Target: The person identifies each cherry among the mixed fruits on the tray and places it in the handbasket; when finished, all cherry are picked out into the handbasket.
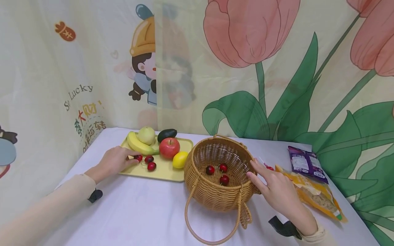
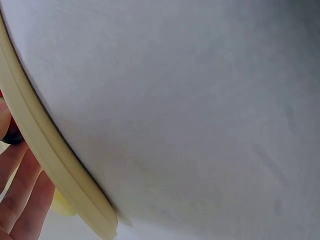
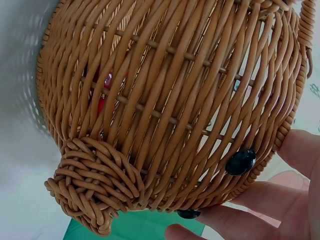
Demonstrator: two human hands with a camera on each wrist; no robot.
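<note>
On the left, my left hand pinches a dark red cherry over the front-left part of the yellow tray. Two more cherries lie beside it on the tray. The left wrist view shows only part of that hand, with a dark cherry at its fingers. My right hand touches the right rim of a round wicker basket with fairly straight fingers. Three cherries sit inside the basket. From the right wrist, fingers meet the rim near a black bead eye.
The tray also bears a banana, a pale round fruit, a dark oval fruit, a red apple and a lemon. The basket's handle hangs toward me. Orange and purple packets lie at right.
</note>
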